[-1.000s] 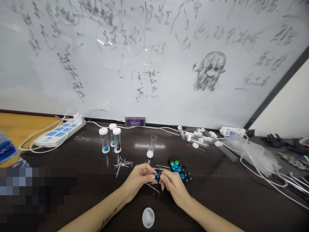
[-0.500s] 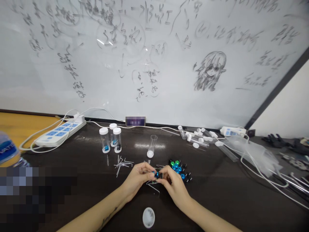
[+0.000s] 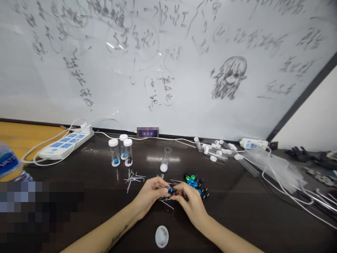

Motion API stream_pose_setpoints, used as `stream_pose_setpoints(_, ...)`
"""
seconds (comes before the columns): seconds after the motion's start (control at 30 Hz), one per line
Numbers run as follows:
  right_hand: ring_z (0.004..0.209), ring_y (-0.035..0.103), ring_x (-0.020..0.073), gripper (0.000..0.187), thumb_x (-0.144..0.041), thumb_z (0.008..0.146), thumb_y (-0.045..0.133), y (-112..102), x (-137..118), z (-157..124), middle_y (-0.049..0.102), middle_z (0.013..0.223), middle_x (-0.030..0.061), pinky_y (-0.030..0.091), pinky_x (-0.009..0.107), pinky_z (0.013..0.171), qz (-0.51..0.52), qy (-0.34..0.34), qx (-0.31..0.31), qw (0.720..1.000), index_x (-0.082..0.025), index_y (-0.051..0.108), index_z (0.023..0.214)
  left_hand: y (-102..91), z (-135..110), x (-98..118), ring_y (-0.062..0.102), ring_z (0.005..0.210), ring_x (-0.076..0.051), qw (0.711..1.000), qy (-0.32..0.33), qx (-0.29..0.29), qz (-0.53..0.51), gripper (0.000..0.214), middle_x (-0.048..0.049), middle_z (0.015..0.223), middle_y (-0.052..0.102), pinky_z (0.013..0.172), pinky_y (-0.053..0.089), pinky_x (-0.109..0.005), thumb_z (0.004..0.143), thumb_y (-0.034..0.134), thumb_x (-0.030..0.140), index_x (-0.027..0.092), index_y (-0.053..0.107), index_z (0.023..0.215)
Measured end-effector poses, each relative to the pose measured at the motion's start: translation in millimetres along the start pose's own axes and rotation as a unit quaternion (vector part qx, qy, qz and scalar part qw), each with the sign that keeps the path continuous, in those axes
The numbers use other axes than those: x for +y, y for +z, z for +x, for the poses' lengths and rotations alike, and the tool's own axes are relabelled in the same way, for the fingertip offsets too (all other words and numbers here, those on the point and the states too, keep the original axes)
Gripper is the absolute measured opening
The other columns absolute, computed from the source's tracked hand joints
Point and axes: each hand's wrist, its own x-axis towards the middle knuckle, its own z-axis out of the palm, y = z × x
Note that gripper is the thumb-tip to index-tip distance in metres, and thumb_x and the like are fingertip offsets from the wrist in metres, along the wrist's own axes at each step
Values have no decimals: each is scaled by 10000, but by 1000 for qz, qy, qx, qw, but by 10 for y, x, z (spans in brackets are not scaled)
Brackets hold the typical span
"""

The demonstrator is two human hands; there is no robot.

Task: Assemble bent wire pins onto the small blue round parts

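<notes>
Over the dark table, my left hand (image 3: 149, 195) and my right hand (image 3: 191, 202) meet fingertip to fingertip, both pinched on a small blue and black part (image 3: 171, 190). Thin metal wires (image 3: 165, 202) lie under and between the hands. Just right of my right hand sits a heap of blue, green and black small parts (image 3: 196, 183). A loose bunch of metal pins (image 3: 133, 178) lies left of my left hand. An open clear tube (image 3: 165, 159) stands behind the hands. A white cap (image 3: 161, 236) lies near the table's front edge.
Three capped clear vials (image 3: 121, 151) stand at the back left, next to a white power strip (image 3: 64, 144) with cables. Several tubes and caps (image 3: 216, 149) and a clear plastic bag (image 3: 273, 165) lie at the back right. A whiteboard (image 3: 168, 63) rises behind. A water bottle (image 3: 9, 165) stands at left.
Both hands have stayed pinched on the small part and shifted very slightly; my right fingers have turned a little around it. Nothing else on the table has moved.
</notes>
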Motion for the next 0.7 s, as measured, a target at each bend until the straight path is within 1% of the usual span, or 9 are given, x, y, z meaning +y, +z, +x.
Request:
stream_pose_setpoints(0.1, 532, 521, 128, 322, -271, 955, 447, -13, 1, 16, 537, 570, -29, 385, 225, 567, 22, 30, -53, 998, -188, 523, 654, 3, -2, -6, 618, 692, -129, 1000, -4, -3, 4, 138, -36, 770, 684, 711, 471, -261, 650, 770, 148, 132, 669, 742)
stream_pose_setpoints(0.13, 515, 514, 123, 371, -271, 972, 405, -14, -1, 21, 529, 550, -32, 380, 223, 557, 22, 31, -63, 997, -187, 506, 625, 1, 1, -10, 619, 692, -130, 1000, -4, -3, 4, 139, -37, 768, 685, 709, 472, -260, 648, 771, 146, 131, 669, 742)
stream_pose_setpoints(0.2, 551, 521, 131, 321, -283, 962, 430, -10, -10, 26, 536, 592, -25, 384, 226, 572, 6, 20, -50, 999, -187, 528, 672, -9, 12, -19, 619, 696, -131, 1000, 1, -2, 3, 136, -38, 768, 686, 711, 471, -261, 652, 767, 143, 129, 668, 745)
stream_pose_setpoints(0.27, 642, 536, 152, 172, -294, 925, 506, -4, -18, 22, 551, 703, -3, 398, 237, 616, -15, -3, -18, 1000, -188, 566, 804, -19, 23, -26, 620, 705, -132, 1000, 9, 1, 1, 128, -42, 777, 687, 719, 468, -262, 664, 758, 139, 129, 665, 753)
stream_pose_setpoints(0.33, 682, 537, 164, 125, -309, 903, 542, 0, -22, 14, 554, 762, 13, 405, 242, 635, -20, -17, 2, 1000, -187, 571, 898, -22, 27, -27, 619, 705, -132, 1000, 12, 1, -1, 123, -44, 782, 688, 722, 465, -263, 674, 750, 137, 129, 663, 760)
stream_pose_setpoints(0.4, 641, 537, 154, 187, -322, 926, 501, -2, -20, 11, 552, 707, 5, 397, 235, 610, -14, -9, -14, 1000, -185, 570, 819, -16, 23, -24, 618, 707, -135, 1000, 10, -1, 0, 123, -43, 779, 686, 719, 466, -263, 671, 752, 136, 130, 663, 756)
stream_pose_setpoints(0.47, 556, 525, 135, 339, -328, 968, 411, -6, -15, 14, 527, 590, -16, 380, 224, 571, -7, 13, -49, 999, -183, 540, 690, -9, 15, -22, 616, 700, -134, 1000, 6, -5, 8, 125, -39, 765, 684, 705, 466, -257, 665, 756, 137, 130, 665, 751)
stream_pose_setpoints(0.53, 501, 510, 122, 444, -324, 997, 325, -7, -9, 21, 490, 513, -30, 367, 221, 553, -9, 28, -73, 997, -183, 500, 615, -7, 10, -26, 613, 682, -129, 1000, 3, -10, 18, 126, -36, 748, 685, 690, 464, -249, 665, 757, 143, 129, 669, 754)
stream_pose_setpoints(0.7, 501, 480, 120, 482, -323, 1010, 263, -1, -9, 34, 461, 515, -31, 345, 228, 550, -21, 27, -78, 996, -191, 400, 567, -22, 29, -35, 605, 645, -116, 1000, 7, -10, 29, 138, -30, 729, 683, 690, 458, -252, 658, 766, 161, 128, 678, 759)
